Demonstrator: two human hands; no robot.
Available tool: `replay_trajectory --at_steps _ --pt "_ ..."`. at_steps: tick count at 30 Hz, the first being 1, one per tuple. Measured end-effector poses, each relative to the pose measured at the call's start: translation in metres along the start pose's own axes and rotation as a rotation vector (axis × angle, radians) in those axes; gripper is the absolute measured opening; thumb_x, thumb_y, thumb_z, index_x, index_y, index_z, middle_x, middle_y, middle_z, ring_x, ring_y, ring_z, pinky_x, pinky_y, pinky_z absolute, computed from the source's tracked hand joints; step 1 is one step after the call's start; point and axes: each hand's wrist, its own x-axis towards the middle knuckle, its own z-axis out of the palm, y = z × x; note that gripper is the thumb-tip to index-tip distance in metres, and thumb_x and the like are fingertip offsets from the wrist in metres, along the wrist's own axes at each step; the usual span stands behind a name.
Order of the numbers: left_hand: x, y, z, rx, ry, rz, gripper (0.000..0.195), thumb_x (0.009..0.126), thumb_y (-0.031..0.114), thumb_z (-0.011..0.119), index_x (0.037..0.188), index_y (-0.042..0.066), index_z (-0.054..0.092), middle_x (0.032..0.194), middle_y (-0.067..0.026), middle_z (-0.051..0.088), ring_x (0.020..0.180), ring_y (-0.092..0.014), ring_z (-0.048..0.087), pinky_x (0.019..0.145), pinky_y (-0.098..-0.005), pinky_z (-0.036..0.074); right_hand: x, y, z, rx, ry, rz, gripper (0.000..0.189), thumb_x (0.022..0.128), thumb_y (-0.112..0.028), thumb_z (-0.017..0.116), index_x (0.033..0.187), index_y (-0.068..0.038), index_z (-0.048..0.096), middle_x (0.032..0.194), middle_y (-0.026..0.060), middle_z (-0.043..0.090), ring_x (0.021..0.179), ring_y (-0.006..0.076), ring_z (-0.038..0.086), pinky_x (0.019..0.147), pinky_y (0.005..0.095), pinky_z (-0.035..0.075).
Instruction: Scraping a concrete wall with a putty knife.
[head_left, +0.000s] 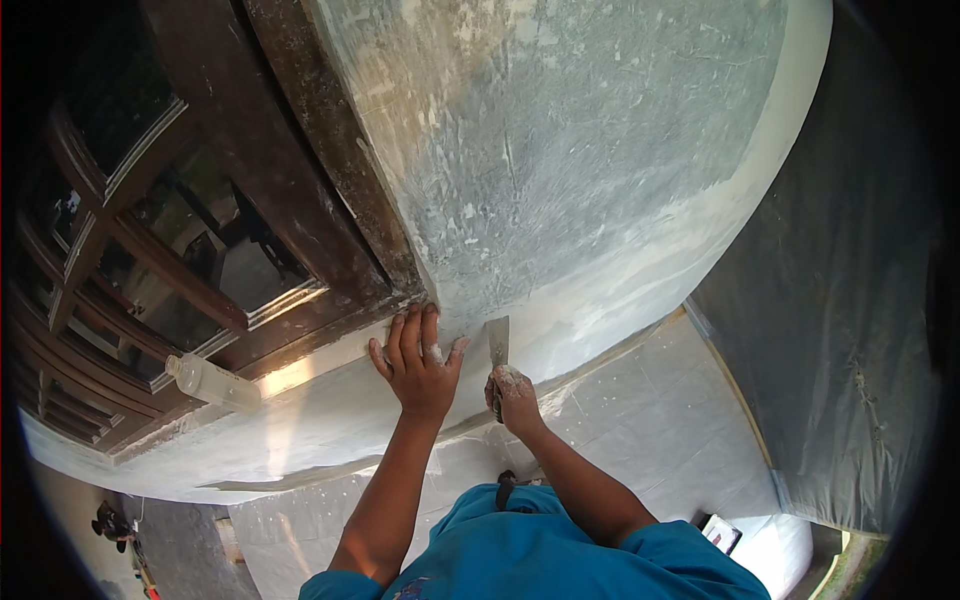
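My right hand (514, 396), dusted with white powder, is shut on the handle of a putty knife. The blade of the putty knife (498, 334) lies against the grey and white plastered wall (585, 172), just below and to the right of the window frame's corner. My left hand (417, 358) rests on the wall with its fingers apart, holding nothing. Its fingertips reach the lower corner of the dark brown wooden window frame (352, 172). White residue marks the left thumb and a finger.
A translucent plastic bottle (219, 384) stands on the window ledge to the left, beside the glazed panes (202, 255). Sheeting (637, 390) speckled with white covers the floor. A dark plastic sheet (832, 300) hangs at the right. A framed white object (721, 534) lies at lower right.
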Motion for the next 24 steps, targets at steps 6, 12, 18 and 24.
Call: replay_trajectory --at_steps 6,12,18,24 --pt "0.000 0.001 0.000 -0.002 0.013 0.015 0.067 0.078 0.051 0.073 0.132 0.016 0.054 0.134 -0.0008 0.050 0.131 -0.021 0.041 0.115 -0.0525 0.009 0.001 -0.009 -0.005 0.029 -0.014 0.001 0.039 0.101 -0.033 0.045 0.076 -0.006 0.053 0.060 0.0034 0.050 0.052 0.0123 0.046 0.051 0.0283 0.037" --pt "-0.005 -0.001 -0.003 0.032 -0.015 0.022 0.074 0.075 0.051 0.075 0.134 0.013 0.051 0.136 -0.0024 0.048 0.132 -0.023 0.038 0.113 -0.0551 0.014 0.007 -0.020 -0.006 -0.042 0.025 -0.044 0.044 0.102 -0.039 0.040 0.077 -0.006 0.053 0.060 0.0038 0.053 0.051 0.0121 0.048 0.050 0.0270 0.038" --pt "0.000 0.003 0.000 0.002 -0.001 0.018 0.073 0.075 0.051 0.076 0.133 0.013 0.052 0.135 -0.0028 0.048 0.132 -0.023 0.038 0.113 -0.0550 0.013 0.009 -0.002 -0.011 -0.006 0.005 -0.029 0.042 0.101 -0.039 0.041 0.077 -0.006 0.052 0.059 0.0030 0.053 0.050 0.0113 0.047 0.049 0.0267 0.038" --pt "-0.004 -0.001 -0.003 -0.001 0.007 0.008 0.067 0.078 0.052 0.073 0.131 0.016 0.054 0.135 -0.0008 0.049 0.131 -0.021 0.041 0.115 -0.0532 0.011 0.013 -0.036 -0.013 0.102 0.021 0.005 0.041 0.102 -0.037 0.040 0.077 -0.006 0.052 0.059 0.0045 0.053 0.050 0.0121 0.049 0.050 0.0264 0.040"
